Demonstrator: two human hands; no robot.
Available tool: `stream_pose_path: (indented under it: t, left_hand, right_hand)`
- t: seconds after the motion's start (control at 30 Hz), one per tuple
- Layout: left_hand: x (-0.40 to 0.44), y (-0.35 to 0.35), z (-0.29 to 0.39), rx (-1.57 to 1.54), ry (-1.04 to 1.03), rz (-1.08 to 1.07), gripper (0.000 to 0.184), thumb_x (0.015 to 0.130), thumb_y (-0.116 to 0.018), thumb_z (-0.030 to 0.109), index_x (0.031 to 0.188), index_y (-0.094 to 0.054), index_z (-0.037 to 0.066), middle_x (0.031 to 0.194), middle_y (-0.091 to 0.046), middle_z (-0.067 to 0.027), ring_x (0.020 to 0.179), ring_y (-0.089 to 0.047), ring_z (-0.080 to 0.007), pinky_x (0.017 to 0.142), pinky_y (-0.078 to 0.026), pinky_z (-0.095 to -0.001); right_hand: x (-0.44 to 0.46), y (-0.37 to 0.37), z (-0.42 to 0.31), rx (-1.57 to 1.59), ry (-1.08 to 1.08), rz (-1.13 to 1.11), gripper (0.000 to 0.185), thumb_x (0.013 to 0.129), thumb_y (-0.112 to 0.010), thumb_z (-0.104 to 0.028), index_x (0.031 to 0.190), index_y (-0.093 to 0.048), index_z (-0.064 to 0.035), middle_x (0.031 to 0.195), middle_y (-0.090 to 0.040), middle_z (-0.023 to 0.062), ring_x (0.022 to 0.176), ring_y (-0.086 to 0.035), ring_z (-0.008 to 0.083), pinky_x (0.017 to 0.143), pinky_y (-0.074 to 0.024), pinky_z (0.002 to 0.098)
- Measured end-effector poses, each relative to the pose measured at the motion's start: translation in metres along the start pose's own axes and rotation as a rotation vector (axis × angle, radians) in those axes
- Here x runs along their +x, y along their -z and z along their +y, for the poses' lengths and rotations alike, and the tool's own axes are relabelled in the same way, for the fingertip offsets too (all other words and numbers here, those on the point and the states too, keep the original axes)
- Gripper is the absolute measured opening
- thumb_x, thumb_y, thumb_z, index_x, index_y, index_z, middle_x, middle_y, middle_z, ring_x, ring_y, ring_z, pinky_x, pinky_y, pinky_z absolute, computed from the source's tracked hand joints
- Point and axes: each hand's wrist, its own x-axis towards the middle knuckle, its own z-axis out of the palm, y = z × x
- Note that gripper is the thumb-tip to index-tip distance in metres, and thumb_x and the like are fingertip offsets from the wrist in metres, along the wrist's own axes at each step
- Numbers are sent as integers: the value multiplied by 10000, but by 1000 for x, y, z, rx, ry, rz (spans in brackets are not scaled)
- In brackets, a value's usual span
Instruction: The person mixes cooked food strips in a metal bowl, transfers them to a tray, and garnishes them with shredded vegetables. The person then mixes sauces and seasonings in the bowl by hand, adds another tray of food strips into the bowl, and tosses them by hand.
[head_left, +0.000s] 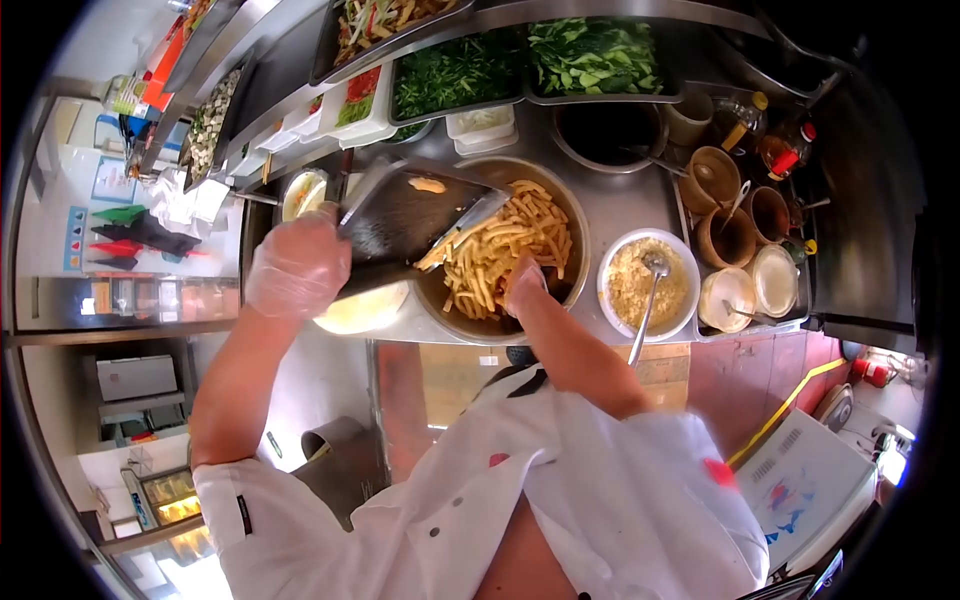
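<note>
My left hand (298,262), in a clear plastic glove, grips the edge of a dark metal tray (395,225). The tray is tilted over the left side of a large steel bowl (578,215), and one yellowish piece clings to its surface. Pale yellow strips (510,240) fill much of the bowl. My right hand (524,284), also gloved, reaches into the bowl at its near side, with its fingers among the strips. Those fingertips are partly hidden, so what they hold is unclear.
A white bowl of crumbly food (640,290) with a spoon stands right of the steel bowl. Behind are trays of chopped greens (455,75) and leaves (597,58), and a pot of dark liquid (610,135). Seasoning containers (725,238) and bottles (742,125) stand farther right.
</note>
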Motion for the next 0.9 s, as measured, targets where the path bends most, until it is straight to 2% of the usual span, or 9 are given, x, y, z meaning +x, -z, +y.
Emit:
stream_pose_path:
  t: [0.07,0.23,0.3,0.4,0.47,0.63,0.77,0.83,0.9]
  left_hand:
    - [-10,-4,6,13,-30,127,165,880,-654,158,959,-582,33,796,-663,-171,720,-686,-368,673,-575,-449]
    - [-38,-29,-1,-70,-19,214,256,823,-722,150,1025,-599,52,814,-664,-149,735,-675,-371,668,-560,-459]
    - [-42,-40,-14,-144,7,314,286,812,-738,150,1050,-607,57,815,-663,-149,740,-671,-371,669,-559,-459]
    - [-64,-69,-29,-116,-16,289,383,799,-752,136,1150,-623,53,836,-671,-159,780,-680,-382,692,-561,-467]
    - [-71,-98,-55,-231,-10,373,436,789,-749,127,1200,-625,53,885,-694,-175,810,-687,-390,712,-563,-468]
    - [-122,-187,-113,-562,354,464,275,892,-624,109,1131,-684,-15,941,-722,-254,814,-698,-454,769,-556,-500]
    - [-167,-287,-158,-1078,779,326,364,927,-653,221,1107,-656,-96,928,-744,-229,819,-712,-342,770,-536,-466]
    - [-186,-374,-177,-1121,1140,210,374,904,-684,290,1079,-675,-40,865,-703,-147,785,-664,-264,751,-536,-453]
    - [-186,-376,-152,-1824,1341,295,361,876,-701,324,1065,-685,16,825,-630,-86,765,-628,-236,712,-530,-410]
  right_hand:
    - [2,3,0,-60,46,-57,476,998,-525,-383,1447,-578,-232,1376,-609,-7,1231,-560,237,983,-441,516]
    - [12,7,4,-187,125,-214,399,997,-540,-404,1331,-640,-209,1212,-641,38,1035,-623,233,922,-484,458]
    - [19,2,0,-106,-4,-152,419,992,-551,-412,1330,-628,-178,1199,-645,43,1038,-621,238,935,-492,432]
    - [47,-48,-22,323,-301,128,414,993,-578,-426,1268,-637,-121,1126,-655,59,1030,-615,243,923,-501,396]
    - [46,-42,-24,895,-487,286,398,1000,-593,-421,1210,-640,-86,1073,-655,71,995,-614,236,880,-510,370]
    - [-22,21,-17,2786,-671,385,365,1024,-615,-376,1074,-617,-14,969,-637,95,846,-622,191,709,-545,294]
    - [-7,-8,-22,2662,-536,502,372,1006,-644,-390,982,-633,-19,885,-632,66,780,-616,182,664,-527,312]
    - [-16,-5,-24,2547,-597,554,360,1003,-646,-387,963,-647,-30,876,-633,57,762,-616,177,662,-524,304]
    - [-22,-7,-24,2532,-637,622,360,993,-653,-402,1030,-661,-44,936,-654,52,803,-621,168,725,-524,293]
